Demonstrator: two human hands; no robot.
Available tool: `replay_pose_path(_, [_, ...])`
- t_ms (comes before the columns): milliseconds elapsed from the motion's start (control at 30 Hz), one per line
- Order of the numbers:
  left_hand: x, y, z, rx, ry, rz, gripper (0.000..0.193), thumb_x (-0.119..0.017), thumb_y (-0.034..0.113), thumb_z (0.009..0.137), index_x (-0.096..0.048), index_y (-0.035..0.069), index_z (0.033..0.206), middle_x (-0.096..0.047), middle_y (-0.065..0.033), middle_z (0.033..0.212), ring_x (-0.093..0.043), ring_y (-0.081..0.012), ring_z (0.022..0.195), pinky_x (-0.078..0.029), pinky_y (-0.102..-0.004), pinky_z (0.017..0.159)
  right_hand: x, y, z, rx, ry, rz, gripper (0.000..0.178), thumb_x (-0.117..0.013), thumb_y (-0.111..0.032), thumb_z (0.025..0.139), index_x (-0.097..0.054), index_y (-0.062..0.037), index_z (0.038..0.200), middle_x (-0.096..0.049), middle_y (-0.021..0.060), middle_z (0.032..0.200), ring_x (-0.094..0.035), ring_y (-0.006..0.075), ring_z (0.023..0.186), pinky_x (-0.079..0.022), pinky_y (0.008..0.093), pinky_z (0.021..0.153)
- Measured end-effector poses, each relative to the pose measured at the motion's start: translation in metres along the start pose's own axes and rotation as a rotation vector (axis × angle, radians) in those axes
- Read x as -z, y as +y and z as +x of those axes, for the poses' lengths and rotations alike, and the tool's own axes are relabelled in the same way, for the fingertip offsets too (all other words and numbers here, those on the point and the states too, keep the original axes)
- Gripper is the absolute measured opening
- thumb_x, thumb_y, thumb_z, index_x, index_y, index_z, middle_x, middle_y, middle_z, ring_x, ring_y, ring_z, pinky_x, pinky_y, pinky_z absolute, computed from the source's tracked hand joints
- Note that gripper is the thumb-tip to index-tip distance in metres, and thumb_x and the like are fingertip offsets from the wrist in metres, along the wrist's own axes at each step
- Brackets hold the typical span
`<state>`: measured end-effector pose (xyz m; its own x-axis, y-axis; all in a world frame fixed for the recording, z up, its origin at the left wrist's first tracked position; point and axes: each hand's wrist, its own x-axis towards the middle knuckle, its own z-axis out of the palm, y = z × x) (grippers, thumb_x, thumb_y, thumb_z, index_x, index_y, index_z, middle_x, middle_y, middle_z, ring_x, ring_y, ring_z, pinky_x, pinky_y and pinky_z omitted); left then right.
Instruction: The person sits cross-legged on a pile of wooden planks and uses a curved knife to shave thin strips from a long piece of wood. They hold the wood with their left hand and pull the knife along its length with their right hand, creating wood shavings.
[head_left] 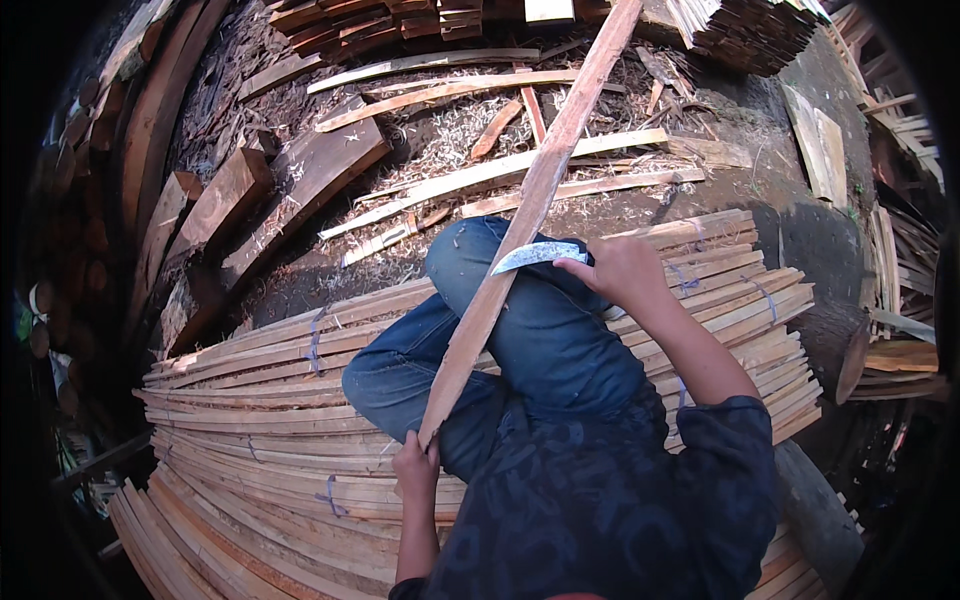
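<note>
A long, rough wooden slat (515, 240) slants across my lap, from near my left hip up to the far edge of the view. My left hand (416, 468) is closed around its near end. In my right hand (628, 272) I grip a knife (540, 256), its handle hidden by my fingers. The broad, curved blade points left, and its tip reaches the slat beside my raised knee. Whether the edge bites into the wood, I cannot tell. Both my legs, in blue jeans, are bent beneath the slat.
Bundles of thin slats (250, 400), tied with bluish string, spread under and around me. Thick timber beams (310, 185) lie at the left. Loose strips (490, 180) and pale shavings cover the ground ahead. More stacked wood (750, 35) stands at the far right, and a log (818, 515) lies near my right side.
</note>
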<state>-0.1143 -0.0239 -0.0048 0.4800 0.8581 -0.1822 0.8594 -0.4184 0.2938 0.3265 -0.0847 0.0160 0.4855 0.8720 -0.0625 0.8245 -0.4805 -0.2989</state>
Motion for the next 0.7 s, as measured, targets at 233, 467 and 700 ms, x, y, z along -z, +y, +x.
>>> replay_pose_path(233, [-0.009, -0.013, 0.001, 0.021, -0.016, -0.012, 0.029, -0.074, 0.02, 0.081, -0.05, 0.004, 0.076, -0.056, -0.0186, 0.062, -0.06, -0.0386, 0.058, -0.044, -0.0435, 0.05, 0.007, -0.014, -0.004, -0.019, 0.007, -0.102, 0.062, -0.058, -0.064, 0.085, -0.065, -0.0042, 0.067, -0.058, 0.0138, 0.052, -0.062, 0.031, 0.051, -0.048, 0.0407, 0.048])
replay_pose_path(467, [-0.014, -0.02, 0.0, -0.018, -0.011, 0.021, 0.029, -0.075, 0.017, 0.078, -0.048, 0.005, 0.081, -0.057, -0.0151, 0.064, -0.059, -0.0369, 0.057, -0.045, -0.0426, 0.049, 0.001, -0.01, 0.011, 0.079, 0.108, -0.271, 0.065, -0.056, -0.066, 0.086, -0.061, -0.0062, 0.061, -0.057, 0.0127, 0.051, -0.062, 0.0305, 0.048, -0.047, 0.0394, 0.043])
replay_pose_path(700, [-0.017, -0.028, 0.001, -0.013, -0.038, 0.041, 0.024, -0.073, 0.013, 0.077, -0.051, 0.005, 0.084, -0.057, -0.0153, 0.064, -0.059, -0.0361, 0.056, -0.044, -0.0421, 0.048, 0.045, 0.059, 0.042, -0.384, 0.04, -0.219, 0.064, -0.054, -0.06, 0.091, -0.072, 0.0004, 0.079, -0.062, 0.0206, 0.059, -0.063, 0.0379, 0.057, -0.049, 0.0444, 0.055])
